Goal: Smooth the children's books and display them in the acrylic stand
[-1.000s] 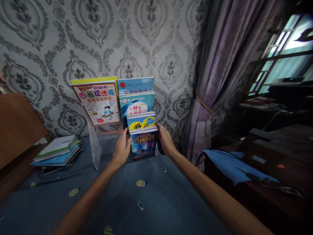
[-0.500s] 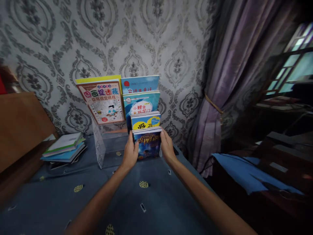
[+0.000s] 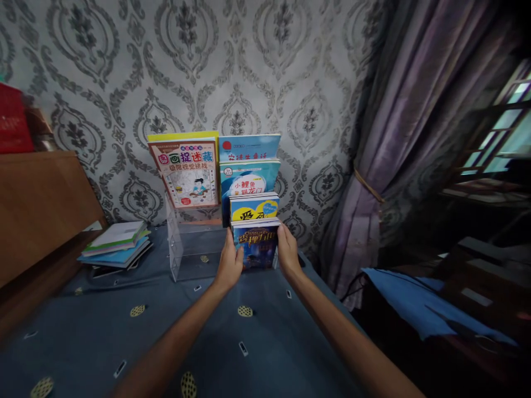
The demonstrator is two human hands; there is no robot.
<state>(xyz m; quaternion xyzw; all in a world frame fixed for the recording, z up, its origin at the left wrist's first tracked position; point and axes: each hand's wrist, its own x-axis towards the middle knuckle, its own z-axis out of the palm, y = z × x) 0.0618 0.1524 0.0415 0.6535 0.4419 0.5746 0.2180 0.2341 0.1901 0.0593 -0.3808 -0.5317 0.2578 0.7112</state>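
Observation:
Between both hands stands a dark blue book [image 3: 258, 249] with gold lettering, at the front of a clear tiered book rack [image 3: 188, 249]. My left hand [image 3: 230, 262] grips its left edge, thumb on the cover. At its right edge, my right hand [image 3: 287, 251] closes on it with the fingers partly hidden behind. Rising behind it are a yellow and blue book [image 3: 253, 209], a teal book [image 3: 249, 178] and a light blue book [image 3: 249, 146]. On the rack's upper left leans a brown-bordered picture book [image 3: 188, 177], with a yellow one [image 3: 182, 136] behind.
A pile of books [image 3: 118, 243] lies left on the dark blue patterned cloth [image 3: 199, 331]. Further left is a brown box [image 3: 45, 204] with a red object [image 3: 14, 119] on top. A tied purple curtain [image 3: 369, 177] hangs right, above a blue cloth [image 3: 418, 301].
The view has shifted slightly, so the rack and books appear further right. Both hands keep their hold on the dark blue book, which has hardly moved in the rack.

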